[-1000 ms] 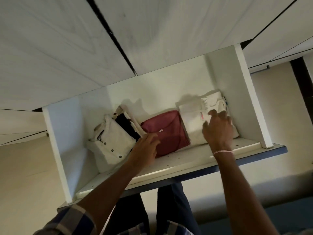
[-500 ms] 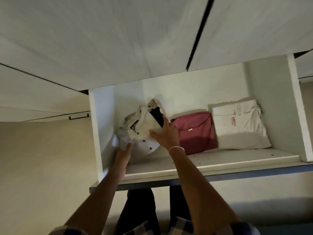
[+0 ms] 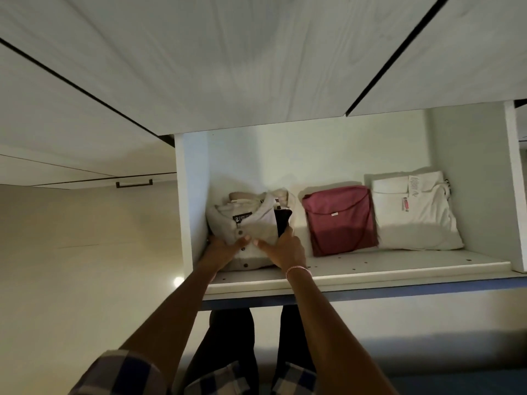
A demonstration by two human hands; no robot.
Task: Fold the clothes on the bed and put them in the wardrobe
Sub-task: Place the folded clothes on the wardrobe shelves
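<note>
Seating the folded cream shirt (image 3: 251, 226) on the wardrobe shelf (image 3: 399, 266), the person is clamping it between left hand (image 3: 225, 250) and right hand (image 3: 285, 249), thumbs nearly touching, maroon garment (image 3: 339, 220) lying just right of the right hand; judged: placing step is finishing, next requiring clean release.

Reaches up and forward with both forearms bare, checked sleeves (image 3: 119, 372) bunched near the elbows. Grips a folded shirt (image 3: 251, 223) from both sides: left hand (image 3: 225, 250) at the left edge, thumb laid across the front, fingers hidden beneath; right hand (image 3: 285, 249) at the right edge, thumb pointing inward, fingers running up the side. Wears a thin pale band (image 3: 298, 269) on the right wrist.
</note>
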